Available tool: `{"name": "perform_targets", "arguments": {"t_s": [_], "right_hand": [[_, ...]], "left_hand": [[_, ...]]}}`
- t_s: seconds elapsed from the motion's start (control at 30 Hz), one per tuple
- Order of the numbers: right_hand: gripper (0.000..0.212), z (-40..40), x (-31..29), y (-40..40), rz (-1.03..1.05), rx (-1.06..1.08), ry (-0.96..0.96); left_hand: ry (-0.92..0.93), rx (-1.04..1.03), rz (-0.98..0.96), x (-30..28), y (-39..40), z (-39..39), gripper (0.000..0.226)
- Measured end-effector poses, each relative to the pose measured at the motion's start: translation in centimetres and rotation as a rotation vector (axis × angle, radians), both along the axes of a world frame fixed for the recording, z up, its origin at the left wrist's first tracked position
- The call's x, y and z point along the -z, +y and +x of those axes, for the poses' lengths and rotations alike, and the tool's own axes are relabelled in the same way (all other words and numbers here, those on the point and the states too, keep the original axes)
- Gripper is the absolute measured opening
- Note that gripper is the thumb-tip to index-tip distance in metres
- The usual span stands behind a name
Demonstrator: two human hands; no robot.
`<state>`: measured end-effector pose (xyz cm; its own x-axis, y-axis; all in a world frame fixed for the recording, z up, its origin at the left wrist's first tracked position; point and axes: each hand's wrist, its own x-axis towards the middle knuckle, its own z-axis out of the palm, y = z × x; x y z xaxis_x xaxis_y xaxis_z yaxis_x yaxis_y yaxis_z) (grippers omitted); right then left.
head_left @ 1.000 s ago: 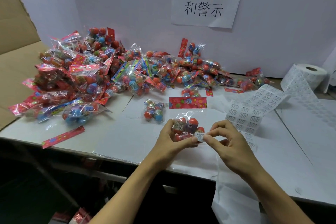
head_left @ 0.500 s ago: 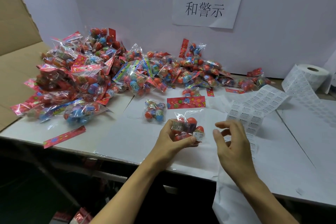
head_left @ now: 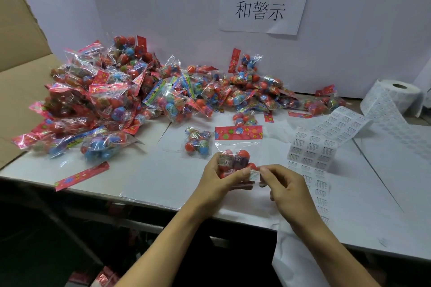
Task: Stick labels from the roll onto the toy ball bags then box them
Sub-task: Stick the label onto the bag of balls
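My left hand (head_left: 218,180) grips a clear toy ball bag (head_left: 236,158) with red balls inside and a red flowered header card (head_left: 238,133) on top, just above the table's front edge. A small white label (head_left: 254,174) sits on the bag's lower right corner. My right hand (head_left: 288,190) pinches that corner, thumb at the label's right edge and fingers curled behind. A label strip (head_left: 324,142) runs across the table to the label roll (head_left: 396,95) at the far right.
A big pile of toy ball bags (head_left: 130,100) covers the back left of the white table (head_left: 149,170). One single bag (head_left: 197,142) lies just left of my hands. A loose red header card (head_left: 81,176) lies near the front edge. A cardboard box (head_left: 18,72) stands at left.
My right hand let go of the bag and drew back to the right with fingers spread, then came back and now pinches the labelled corner again. The left hand kept holding the bag.
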<state>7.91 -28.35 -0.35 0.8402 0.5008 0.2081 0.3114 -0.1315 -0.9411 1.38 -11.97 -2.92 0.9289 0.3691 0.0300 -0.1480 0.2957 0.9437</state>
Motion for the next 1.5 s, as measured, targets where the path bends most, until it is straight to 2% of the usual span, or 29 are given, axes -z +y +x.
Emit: {"name": "perform_targets", "arguments": {"t_s": [0.1, 0.2, 0.3, 0.43, 0.57, 0.67, 0.73, 0.83, 0.93, 1.0, 1.1, 1.2, 1.27, 1.33, 1.4, 1.5], "right_hand": [[0.007, -0.1, 0.1, 0.0, -0.031, 0.013, -0.05], [0.014, 0.0, 0.1, -0.2, -0.023, 0.001, -0.025], [0.011, -0.2, 0.0, -0.3, -0.04, -0.018, -0.053], [0.022, 0.1, 0.1, -0.7, -0.042, -0.05, -0.034], [0.017, 0.1, 0.1, -0.9, -0.053, -0.062, -0.066], [0.032, 0.3, 0.0, -0.9, -0.019, -0.077, 0.029], [0.017, 0.6, -0.2, -0.8, -0.004, -0.047, 0.057], [0.04, 0.7, -0.6, -0.6, 0.009, -0.024, 0.11], [0.033, 1.0, -0.8, -0.6, 0.057, -0.073, 0.159], [0.025, 1.3, -0.8, -0.8, 0.078, -0.053, 0.178], [0.023, 1.7, -0.3, -1.3, 0.087, -0.002, 0.272], [0.022, 2.0, 0.0, -1.8, 0.069, 0.026, 0.304], [0.02, 1.9, -0.3, -2.1, 0.053, 0.035, 0.34], [0.016, 2.0, -0.7, -2.5, 0.047, 0.046, 0.402], [0.013, 2.0, -1.4, -3.1, 0.093, 0.067, 0.477], [0.01, 2.8, -2.2, -5.0, 0.171, 0.098, 0.52]], "left_hand": [[0.002, -0.004, -0.001, -0.2, 0.0, 0.0, 0.066], [-0.002, -0.01, -0.047, -0.3, 0.0, 0.0, 0.067], [-0.007, -0.009, -0.056, -0.3, 0.0, 0.0, 0.067], [-0.003, -0.008, -0.052, -0.3, -0.1, 0.0, 0.068], [0.003, 0.004, -0.04, -0.3, -0.1, 0.0, 0.071], [-0.005, 0.005, -0.048, -0.3, -0.2, -0.1, 0.069], [-0.013, 0.032, -0.027, -0.1, -0.1, -0.1, 0.064], [-0.015, 0.111, 0.077, 0.0, -0.1, -0.3, 0.051], [-0.001, 0.113, 0.148, 0.0, -0.3, -0.3, 0.05], [-0.008, 0.077, 0.105, 0.0, -0.3, -0.1, 0.048], [0.044, -0.027, -0.015, -0.4, -0.1, 0.6, 0.048], [0.082, -0.018, -0.07, -0.3, 0.0, 0.9, 0.04], [0.12, -0.023, 0.026, 0.0, -0.1, 1.2, 0.035], [0.151, -0.076, 0.21, 0.0, -0.5, 1.6, 0.029], [0.118, -0.134, 0.349, -0.1, -1.3, 1.7, 0.033], [0.053, -0.125, 0.428, -0.2, -2.4, 1.8, 0.035]]}}
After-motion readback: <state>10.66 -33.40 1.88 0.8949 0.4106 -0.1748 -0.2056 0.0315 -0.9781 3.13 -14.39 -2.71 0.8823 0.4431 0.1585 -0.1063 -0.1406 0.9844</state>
